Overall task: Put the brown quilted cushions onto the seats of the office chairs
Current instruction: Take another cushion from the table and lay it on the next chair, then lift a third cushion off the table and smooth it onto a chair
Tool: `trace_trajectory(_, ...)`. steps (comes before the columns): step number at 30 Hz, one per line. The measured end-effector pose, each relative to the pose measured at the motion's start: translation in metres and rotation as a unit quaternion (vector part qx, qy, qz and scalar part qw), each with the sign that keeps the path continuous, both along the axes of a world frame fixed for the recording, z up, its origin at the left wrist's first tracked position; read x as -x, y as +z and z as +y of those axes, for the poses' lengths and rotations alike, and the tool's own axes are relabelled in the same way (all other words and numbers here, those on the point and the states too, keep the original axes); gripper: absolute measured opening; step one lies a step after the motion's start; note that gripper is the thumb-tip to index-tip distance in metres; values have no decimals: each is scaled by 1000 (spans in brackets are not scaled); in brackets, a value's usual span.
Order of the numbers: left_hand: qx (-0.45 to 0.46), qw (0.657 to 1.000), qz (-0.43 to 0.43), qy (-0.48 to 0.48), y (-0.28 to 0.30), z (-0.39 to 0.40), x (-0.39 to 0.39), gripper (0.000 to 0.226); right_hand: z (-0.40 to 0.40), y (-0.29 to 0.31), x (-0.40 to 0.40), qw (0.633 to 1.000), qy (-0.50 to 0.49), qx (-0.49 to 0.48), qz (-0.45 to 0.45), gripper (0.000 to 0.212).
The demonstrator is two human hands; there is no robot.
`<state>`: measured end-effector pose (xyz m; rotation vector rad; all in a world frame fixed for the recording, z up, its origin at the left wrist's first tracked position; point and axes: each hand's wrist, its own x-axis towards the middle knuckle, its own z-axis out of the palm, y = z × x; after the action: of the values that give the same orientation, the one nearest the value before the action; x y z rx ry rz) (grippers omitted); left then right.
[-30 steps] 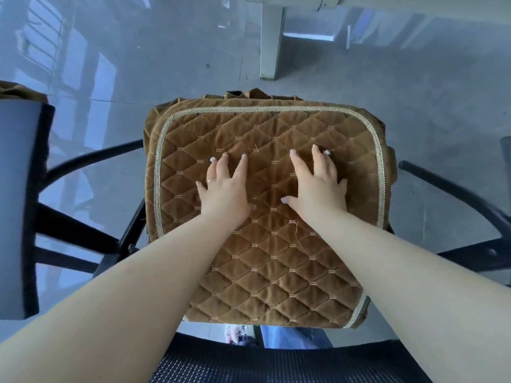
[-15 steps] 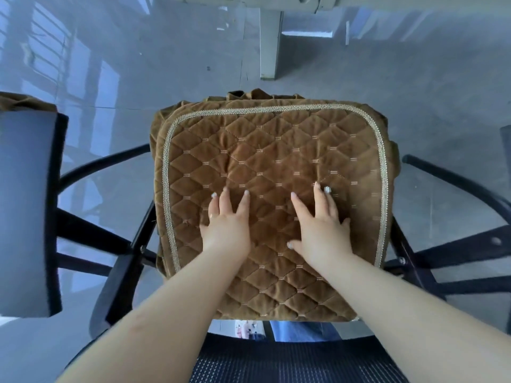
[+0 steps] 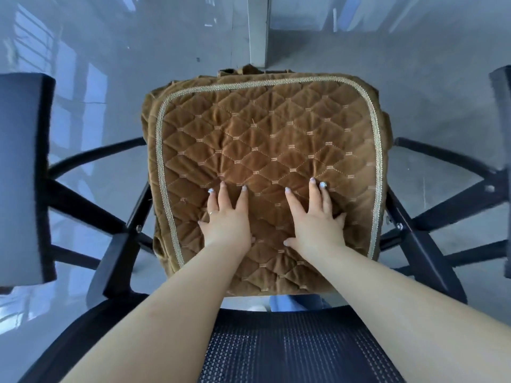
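Observation:
A brown quilted cushion (image 3: 265, 145) with pale braid trim lies flat on the seat of a black office chair, covering the seat fully. I reach over the chair's mesh backrest (image 3: 290, 346). My left hand (image 3: 227, 220) rests palm down on the cushion's near middle, fingers spread. Beside it, my right hand (image 3: 315, 220) lies flat the same way. Neither hand grips the fabric. The cloth puckers slightly just ahead of the fingertips.
The chair's left armrest (image 3: 23, 175) and right armrest (image 3: 502, 167) flank the cushion on black struts. A white table leg (image 3: 258, 29) stands on the glossy grey floor beyond. A strip of blue cloth (image 3: 296, 302) shows under the seat's near edge.
Both hands have slid back along the cushion toward me, staying flat. The view has shifted, so the cushion sits centred and the right armrest has come into sight.

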<state>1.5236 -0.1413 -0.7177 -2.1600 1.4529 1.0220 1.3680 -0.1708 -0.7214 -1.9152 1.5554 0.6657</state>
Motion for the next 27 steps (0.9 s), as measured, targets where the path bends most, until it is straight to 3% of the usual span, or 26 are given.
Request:
trace_trajectory(3, 57, 989, 71, 115, 31, -5, -10, 69, -14, 33, 0, 988, -122, 24, -94, 53)
trace_trajectory(6, 105, 947, 182, 242, 74, -4, -12, 47, -20, 74, -2, 959, -223, 35, -170, 33)
trace_trajectory(10, 158, 931, 231, 234, 162, 11, 1, 38, -3, 158, 9, 923, -293, 64, -241, 27)
trace_trajectory(18, 225, 889, 319, 239, 322, 39, 42, 34, 32, 316, 53, 878, -339, 118, -317, 28)
trace_trajectory(27, 271, 874, 343, 211, 397, 49, 96, 36, 47, 401, 137, 829, -394, 120, -377, 20)
